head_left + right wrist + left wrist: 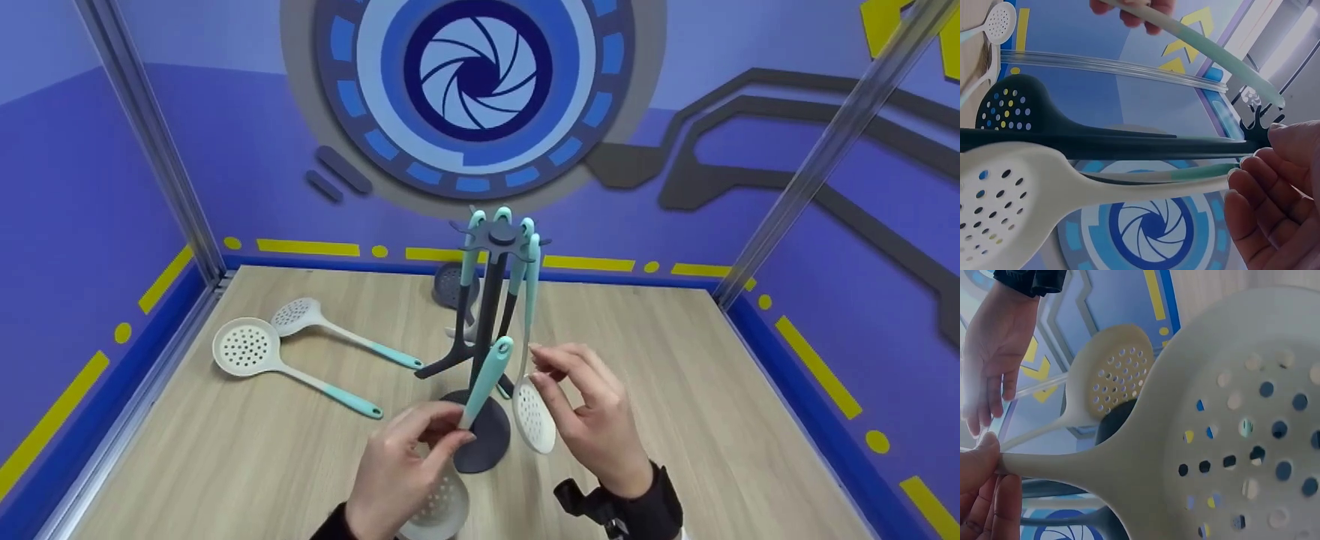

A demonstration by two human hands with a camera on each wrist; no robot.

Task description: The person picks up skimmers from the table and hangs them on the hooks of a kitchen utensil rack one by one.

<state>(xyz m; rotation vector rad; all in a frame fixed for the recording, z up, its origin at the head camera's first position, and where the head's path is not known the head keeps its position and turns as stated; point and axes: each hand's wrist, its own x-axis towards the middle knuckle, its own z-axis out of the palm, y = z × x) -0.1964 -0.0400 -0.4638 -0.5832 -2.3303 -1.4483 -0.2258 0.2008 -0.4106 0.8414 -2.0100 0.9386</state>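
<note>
A pale skimmer with a mint handle [491,379] is in my left hand [405,457], thumb and fingers pinching its stem. Its handle end points up in front of the rack, and its perforated bowl [1151,450] hangs below the hand. From the dark utensil rack [501,236] hangs a white slotted spoon [535,420], on the right side. My right hand [600,409] is beside that spoon's stem, fingers loosely bent, with a gap between thumb and fingertips. In the right wrist view the fingers [1258,197] overlap the upper part of the spoon's handle.
Two pale skimmers, one nearer [246,348] and one farther [296,316], lie on the wooden table [187,450] at left. Several mint-handled utensils hang from the rack, among them a dark skimmer [452,285] behind. The rack's round base [487,442] stands mid-table. Panels enclose the table.
</note>
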